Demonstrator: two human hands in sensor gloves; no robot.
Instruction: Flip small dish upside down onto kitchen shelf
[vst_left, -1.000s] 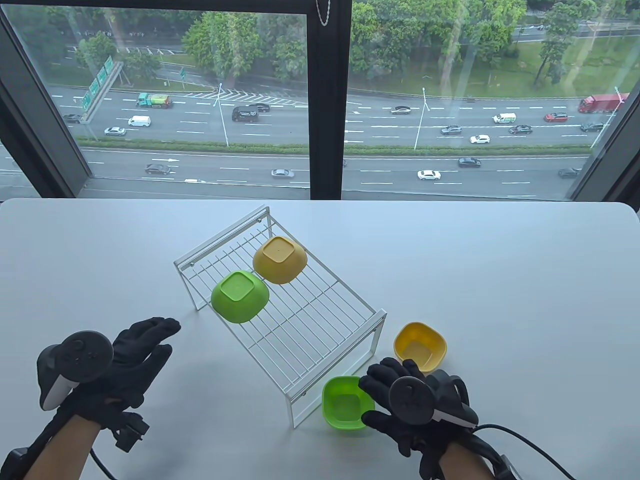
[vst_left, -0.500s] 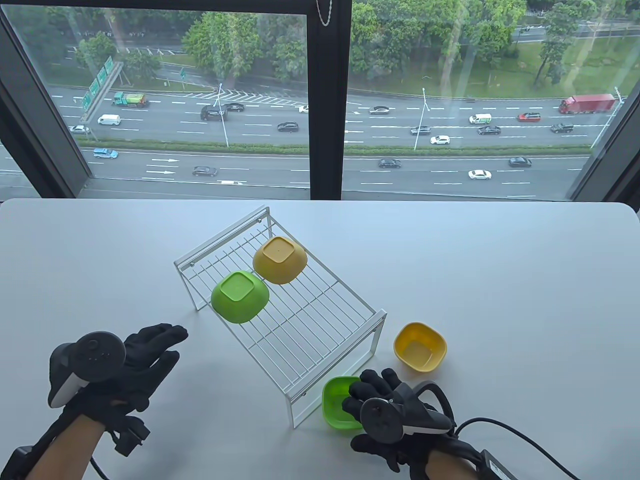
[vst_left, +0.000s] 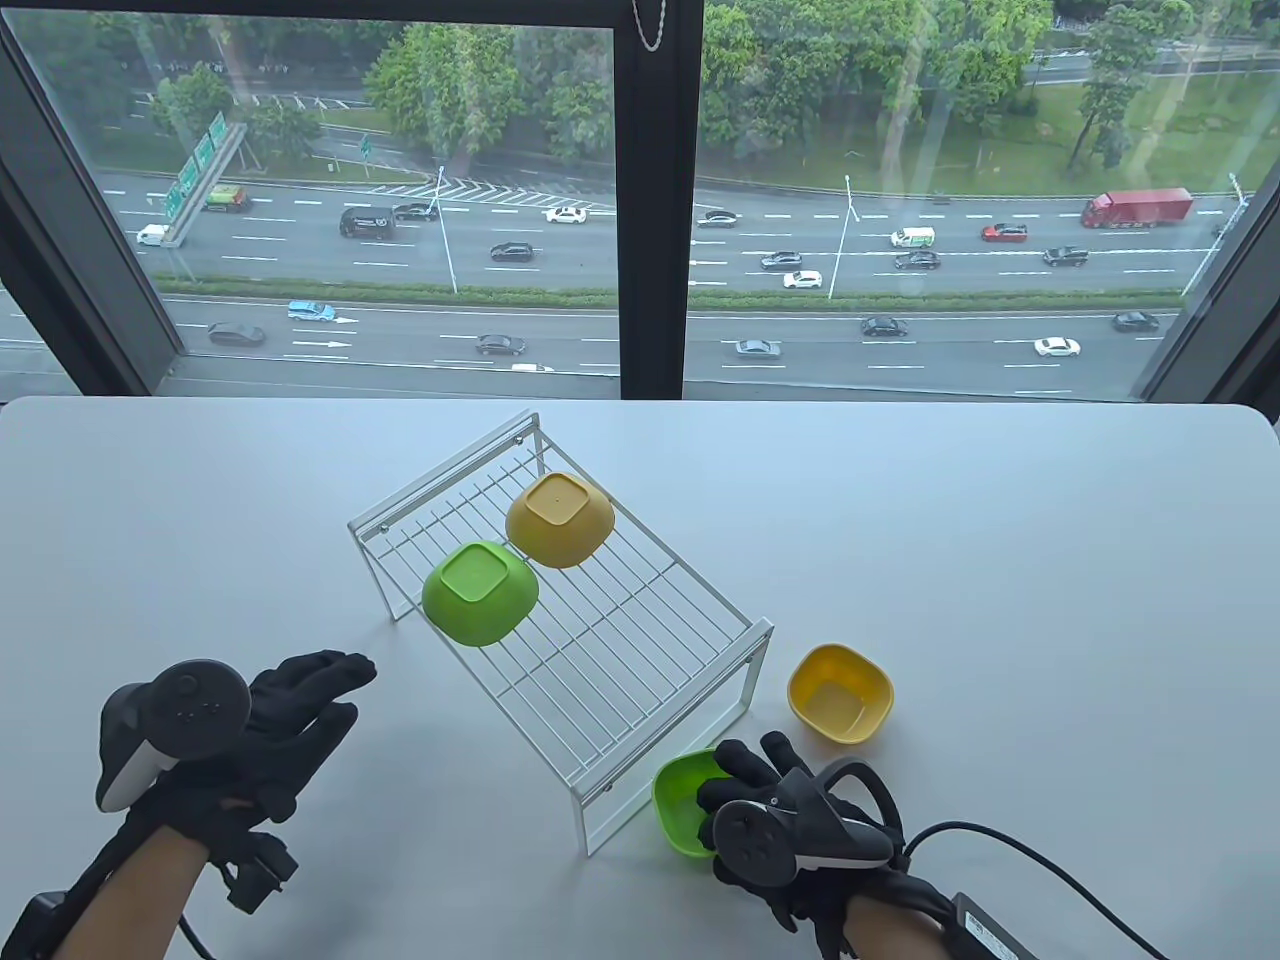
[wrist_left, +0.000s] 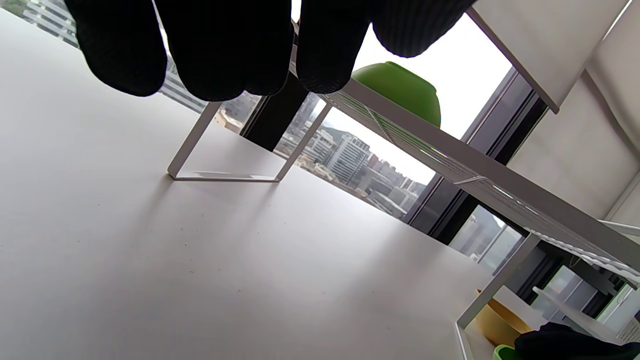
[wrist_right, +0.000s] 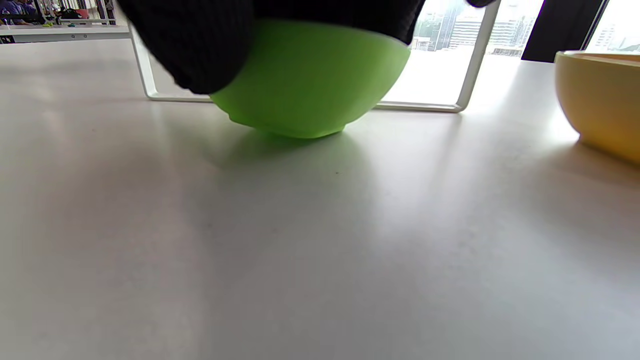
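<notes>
The right hand (vst_left: 790, 840) grips the green dish (vst_left: 683, 808) at the near end of the white wire shelf (vst_left: 600, 640), with its fingers (vst_left: 745, 775) curled over the rim on the side nearest the person. In the table view the dish is tipped, its opening turned toward the shelf's near leg frame. The right wrist view shows the same dish (wrist_right: 310, 75) tilted, only one edge of its foot close to the table (wrist_right: 320, 250), and the gloved fingers (wrist_right: 200, 45) lie over its top edge. Whether the foot touches the table cannot be told.

A yellow dish (vst_left: 840, 693) stands upright on the table just beyond the right hand, beside the shelf's near right corner and apart from the green dish. It also shows at the right edge of the right wrist view (wrist_right: 600, 100).

On the shelf two dishes rest upside down, touching each other: a green upturned dish (vst_left: 480, 592) toward the left edge and a yellow upturned dish (vst_left: 559, 519) behind it.

The left hand (vst_left: 230, 740) hovers over the table to the left of the shelf, holding nothing, its fingers (vst_left: 320, 675) extended loosely toward the shelf. In the left wrist view those fingers (wrist_left: 220, 50) hang straight and close together, with the shelf's far leg frame (wrist_left: 225, 175) beyond them
</notes>
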